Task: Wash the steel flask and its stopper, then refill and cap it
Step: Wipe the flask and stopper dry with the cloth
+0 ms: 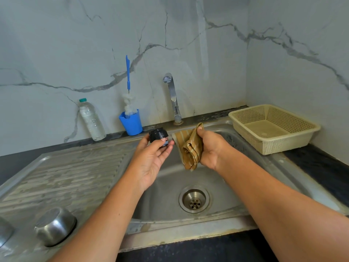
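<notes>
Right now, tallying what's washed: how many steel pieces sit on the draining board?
2. An upturned steel cup stands near the front of the draining board; a second steel piece lies just left of it, cut off by the frame. More may be out of view.

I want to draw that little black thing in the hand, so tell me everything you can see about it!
The stopper is small, round and black, shiny like plastic, with a pale blue-grey bit at its lower end. It lies tilted, pinched between the fingertips and thumb of the left hand, above the sink. A brown striped cloth in the right hand is close beside it, not clearly touching.
</notes>
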### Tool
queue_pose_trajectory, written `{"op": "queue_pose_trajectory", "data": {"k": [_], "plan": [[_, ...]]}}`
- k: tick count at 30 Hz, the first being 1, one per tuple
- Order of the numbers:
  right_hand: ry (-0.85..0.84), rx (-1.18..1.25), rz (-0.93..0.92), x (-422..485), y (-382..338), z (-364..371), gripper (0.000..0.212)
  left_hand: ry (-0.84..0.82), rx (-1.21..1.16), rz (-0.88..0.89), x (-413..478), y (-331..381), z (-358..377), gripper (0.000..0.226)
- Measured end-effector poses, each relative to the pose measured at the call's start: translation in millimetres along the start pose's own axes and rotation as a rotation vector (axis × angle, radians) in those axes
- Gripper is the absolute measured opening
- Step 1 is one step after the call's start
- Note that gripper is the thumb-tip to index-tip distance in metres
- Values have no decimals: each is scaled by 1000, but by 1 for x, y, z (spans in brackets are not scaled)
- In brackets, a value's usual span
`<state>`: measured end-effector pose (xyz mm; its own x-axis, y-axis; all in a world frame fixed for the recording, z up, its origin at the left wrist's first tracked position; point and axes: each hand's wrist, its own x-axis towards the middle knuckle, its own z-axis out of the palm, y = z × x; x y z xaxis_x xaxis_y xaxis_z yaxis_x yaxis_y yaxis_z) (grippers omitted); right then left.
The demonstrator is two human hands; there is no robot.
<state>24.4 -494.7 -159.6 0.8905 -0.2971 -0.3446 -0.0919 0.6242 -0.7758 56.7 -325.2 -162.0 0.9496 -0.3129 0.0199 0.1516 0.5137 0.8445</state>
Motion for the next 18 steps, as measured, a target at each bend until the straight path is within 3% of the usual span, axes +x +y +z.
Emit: {"op": "queue_pose_trajectory", "data": {"k": [6, 9, 12, 18], "plan": [[-152, -48, 17, -1, -1, -5, 53, 13, -58, -45, -2, 3, 2, 28], [-153, -106, -15, -4, -1, -3, 33, 40, -102, -71, -1, 3, 2, 19], [-93, -152, -54, -3, 1, -2, 28, 52, -100, -69, -1, 3, 1, 25], [-64, -274, -223, -1, 3, -2, 13, 72, 105, -59, 0, 1, -4, 36]]}}
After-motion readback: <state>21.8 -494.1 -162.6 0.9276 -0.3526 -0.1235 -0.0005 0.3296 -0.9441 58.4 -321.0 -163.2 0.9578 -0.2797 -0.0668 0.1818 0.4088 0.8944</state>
